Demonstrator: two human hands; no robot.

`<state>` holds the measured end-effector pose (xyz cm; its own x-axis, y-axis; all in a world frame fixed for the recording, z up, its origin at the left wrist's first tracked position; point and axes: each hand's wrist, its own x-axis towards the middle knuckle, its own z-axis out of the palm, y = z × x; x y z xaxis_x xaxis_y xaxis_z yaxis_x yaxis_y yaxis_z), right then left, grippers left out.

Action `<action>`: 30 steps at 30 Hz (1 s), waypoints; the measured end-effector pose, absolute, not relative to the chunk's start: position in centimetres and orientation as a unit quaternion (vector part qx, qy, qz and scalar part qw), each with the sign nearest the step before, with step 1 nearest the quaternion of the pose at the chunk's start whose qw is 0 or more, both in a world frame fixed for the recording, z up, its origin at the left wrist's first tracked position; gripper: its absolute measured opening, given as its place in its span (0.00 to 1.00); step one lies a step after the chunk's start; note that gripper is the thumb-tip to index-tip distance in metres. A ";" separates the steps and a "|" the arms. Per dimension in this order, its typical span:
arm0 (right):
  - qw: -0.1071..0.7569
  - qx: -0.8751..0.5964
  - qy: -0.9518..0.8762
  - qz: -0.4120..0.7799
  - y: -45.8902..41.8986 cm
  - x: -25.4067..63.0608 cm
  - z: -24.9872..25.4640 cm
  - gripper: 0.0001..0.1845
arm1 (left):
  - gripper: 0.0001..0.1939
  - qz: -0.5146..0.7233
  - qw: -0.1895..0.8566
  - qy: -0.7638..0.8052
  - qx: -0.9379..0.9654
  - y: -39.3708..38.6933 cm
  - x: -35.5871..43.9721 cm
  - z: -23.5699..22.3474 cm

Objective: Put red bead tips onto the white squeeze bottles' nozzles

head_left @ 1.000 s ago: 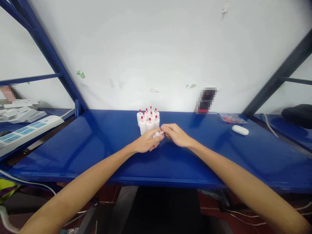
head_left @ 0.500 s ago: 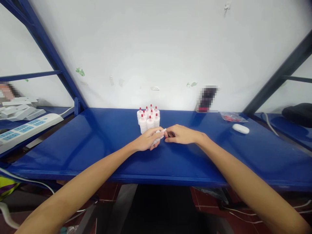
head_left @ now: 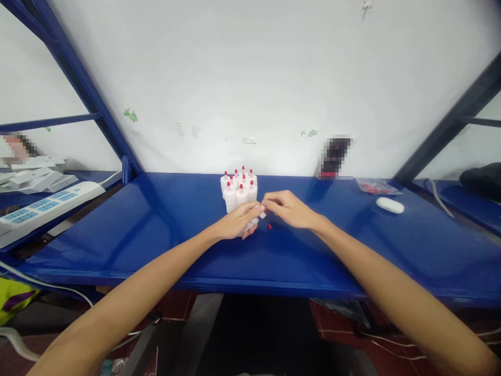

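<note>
My left hand [head_left: 238,219] is closed around a white plastic squeeze bottle [head_left: 250,226], tilted with its top toward the right and mostly covered by the fingers. My right hand [head_left: 287,208] meets it at that end, thumb and forefinger pinched together beside the left thumb. What the pinch holds is too small to make out. A small white piece [head_left: 262,213] shows just under these fingertips. On the table below them lies a little red cap [head_left: 270,226]. Several white bottles [head_left: 241,195] with red tips stand upright in a cluster just behind my left hand.
The blue table [head_left: 156,235] runs back to a white wall. At its right are a white rounded case [head_left: 390,205] and a clear bag of red pieces [head_left: 376,187]. A power strip [head_left: 47,209] and white boxes [head_left: 37,175] are at the left, beyond a blue frame post.
My right hand has risen slightly and moved left, its fingers now against the bottle's end. The red cap, earlier partly hidden under the right fingers, now lies uncovered on the table.
</note>
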<state>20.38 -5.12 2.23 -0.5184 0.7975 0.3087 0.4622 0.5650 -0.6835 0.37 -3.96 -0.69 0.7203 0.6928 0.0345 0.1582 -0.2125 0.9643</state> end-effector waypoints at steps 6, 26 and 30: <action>0.302 -0.529 -0.792 0.048 -3.2 22.4 1.2 0.19 | 0.27 0.232 0.497 0.297 0.781 -4.2 0.1 -0.6; 0.287 -0.642 -0.711 -0.009 -1.7 24.1 0.7 0.16 | 0.17 0.112 -0.005 0.335 0.936 -5.0 1.4 -0.6; 0.328 -0.663 -0.671 -0.040 -1.9 23.9 0.8 0.19 | 0.17 0.112 0.012 0.352 0.929 -4.9 1.1 -0.5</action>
